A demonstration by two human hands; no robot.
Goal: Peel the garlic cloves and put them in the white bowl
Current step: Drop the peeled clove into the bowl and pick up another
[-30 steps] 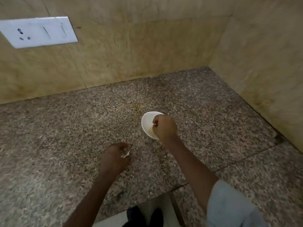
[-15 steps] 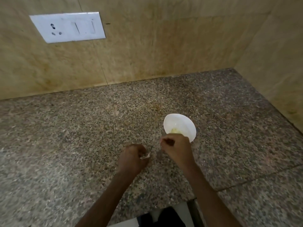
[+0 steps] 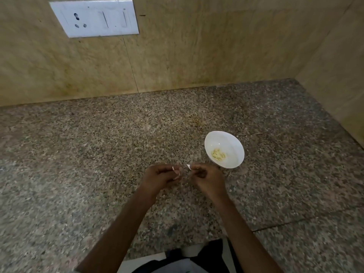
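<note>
Head view shows both hands low and centre over the desk (image 3: 98, 154), knuckles toward the camera and fingertips close together but not touching. The left hand (image 3: 163, 175) has its fingers curled round a small pale clove (image 3: 176, 173), of which only whitish edges show past the fingertips; its long axis is too hidden to call. The right hand (image 3: 206, 176) is curled too, pinching a thin white sliver of skin (image 3: 188, 166) that sticks out toward the left hand. It looks like peeling in progress, with the clove not yet bare. The bowl (image 3: 232, 138) stands on the desk ahead and to the right of the hands, just beyond the right knuckles and apart from them, with a little heap of peeled cloves (image 3: 218, 154) lying in its bottom. The right hand is plainly the nearer to the bowl; the left would have to cross in front of it. So once the clove is bare, a short reach forward and right with the right hand seems the natural drop, after the clove passes across the small gap between the fingertips.
</note>
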